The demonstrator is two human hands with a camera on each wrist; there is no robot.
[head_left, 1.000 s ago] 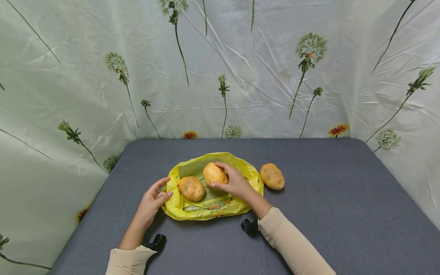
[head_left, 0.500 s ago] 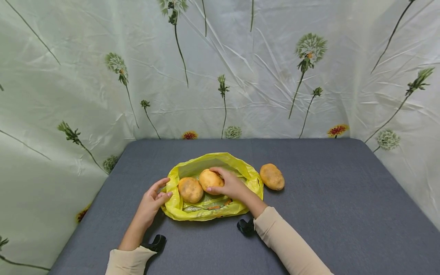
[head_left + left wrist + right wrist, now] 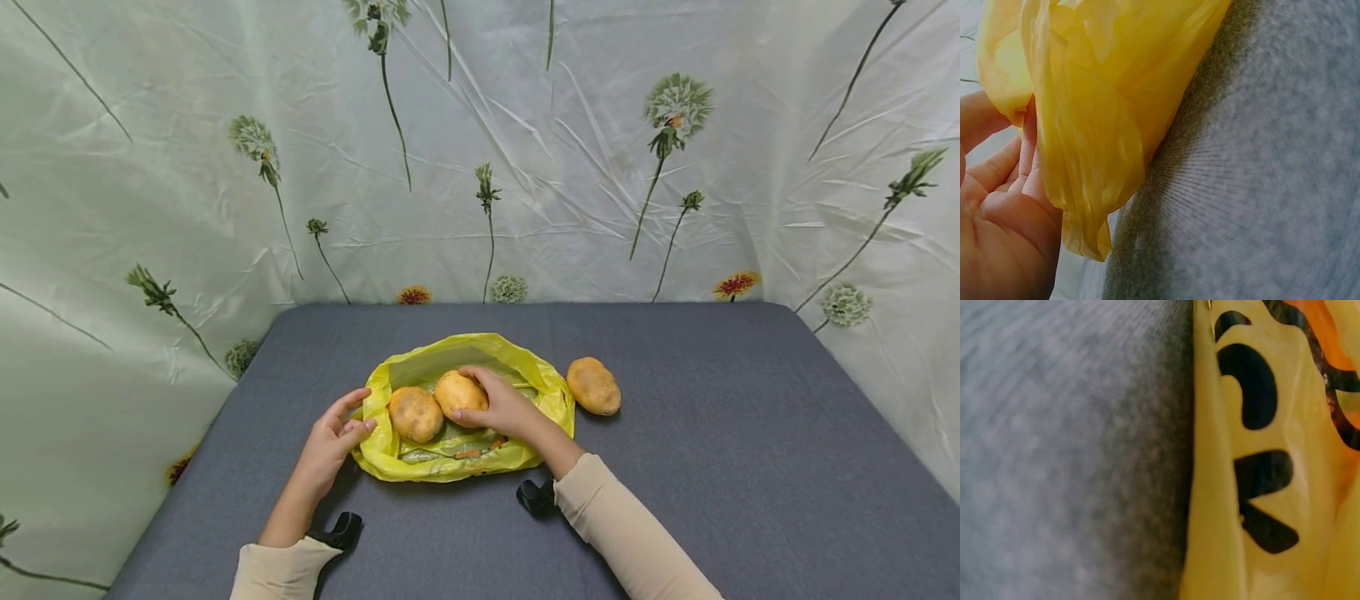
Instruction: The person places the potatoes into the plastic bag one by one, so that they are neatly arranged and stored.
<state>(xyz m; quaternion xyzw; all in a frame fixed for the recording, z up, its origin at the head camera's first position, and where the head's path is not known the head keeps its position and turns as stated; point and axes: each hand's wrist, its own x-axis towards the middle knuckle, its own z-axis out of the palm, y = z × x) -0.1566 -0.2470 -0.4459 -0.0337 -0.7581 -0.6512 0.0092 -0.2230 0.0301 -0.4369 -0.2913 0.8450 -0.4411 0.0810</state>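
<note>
A yellow plastic bag (image 3: 465, 469) lies on the table with its mouth spread wide. At its left end, my left hand (image 3: 327, 446) pinches the rim between thumb and fingers. The left wrist view shows that hand (image 3: 1007, 219) against the hanging folds of the bag (image 3: 1097, 112). Inside the bag, my right hand (image 3: 510, 407) grips a potato (image 3: 457, 396) by its right side. Another potato (image 3: 415, 415) lies just left of it in the bag. In the right wrist view only the bag's printed side (image 3: 1310, 506) and table show; the right hand is hidden there.
A third potato (image 3: 594, 386) lies on the grey cloth-covered table (image 3: 712, 450), right beside the bag's right end. Behind the table hangs a pale curtain (image 3: 585, 150) with a flower print. Black wrist straps show at both sleeves.
My right hand has moved the potato slightly left and down, beside the other one in the bag. Over the last half second it has hardly moved. The left hand stays at the rim.
</note>
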